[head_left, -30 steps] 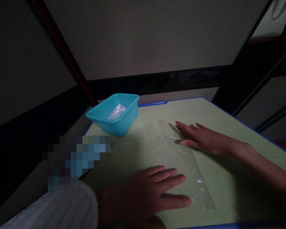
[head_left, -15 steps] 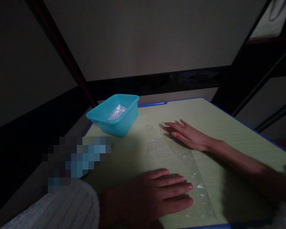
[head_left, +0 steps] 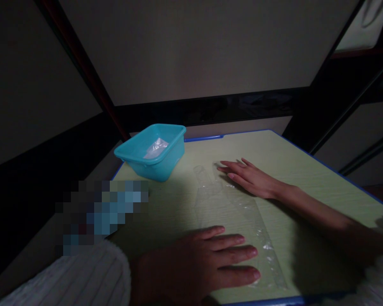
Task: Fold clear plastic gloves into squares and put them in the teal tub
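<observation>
A thin clear plastic bag (head_left: 230, 212) with handle loops lies spread flat on the table. Palm down across its near part rests my left hand (head_left: 207, 263), fingers stretched out and apart, covering the lower left of the bag. At the far end, my right hand (head_left: 252, 176) lies with spread fingers, its fingertips at one of the handle loops. Neither hand is closed on the plastic.
A turquoise plastic basin (head_left: 159, 165) stands at the table's far left corner, with a folded whitish plastic bag (head_left: 156, 147) inside. The pale table (head_left: 306, 178) has a blue edge. A blurred-out bluish item (head_left: 115, 210) lies left. Dark-trimmed panels rise behind.
Both hands hold nearly the same places on the bag. The left little-to-index spread looks slightly wider, and the whole view has shifted a touch.
</observation>
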### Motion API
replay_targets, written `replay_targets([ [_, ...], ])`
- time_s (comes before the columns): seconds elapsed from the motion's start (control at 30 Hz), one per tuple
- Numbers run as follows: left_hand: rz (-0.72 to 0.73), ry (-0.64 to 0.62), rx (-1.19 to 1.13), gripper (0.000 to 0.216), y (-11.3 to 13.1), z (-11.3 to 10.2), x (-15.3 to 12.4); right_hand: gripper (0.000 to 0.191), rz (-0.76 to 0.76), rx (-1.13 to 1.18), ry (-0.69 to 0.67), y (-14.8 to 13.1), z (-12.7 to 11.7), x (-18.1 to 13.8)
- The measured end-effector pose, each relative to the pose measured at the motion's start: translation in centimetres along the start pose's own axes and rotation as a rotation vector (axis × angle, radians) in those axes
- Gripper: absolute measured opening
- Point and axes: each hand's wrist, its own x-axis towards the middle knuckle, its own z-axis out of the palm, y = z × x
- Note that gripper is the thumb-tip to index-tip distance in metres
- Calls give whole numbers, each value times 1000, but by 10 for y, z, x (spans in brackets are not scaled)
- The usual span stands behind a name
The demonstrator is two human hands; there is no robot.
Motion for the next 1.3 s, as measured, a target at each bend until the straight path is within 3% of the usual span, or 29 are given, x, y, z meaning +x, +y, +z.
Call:
replay_targets([
  [0.3,7,13,54,45,-1,-1,1,49,-10,30,45,5,7,1],
  [0.53,38,29,230,40,3,0,2,48,49,78,167,18,12,2],
  [0.8,71,-9,304,43,8,-1,2,53,5,131,52,13,12,5],
  [1.3,74,14,331,42,8,1,1,52,28,28,37,15,14,9],
])
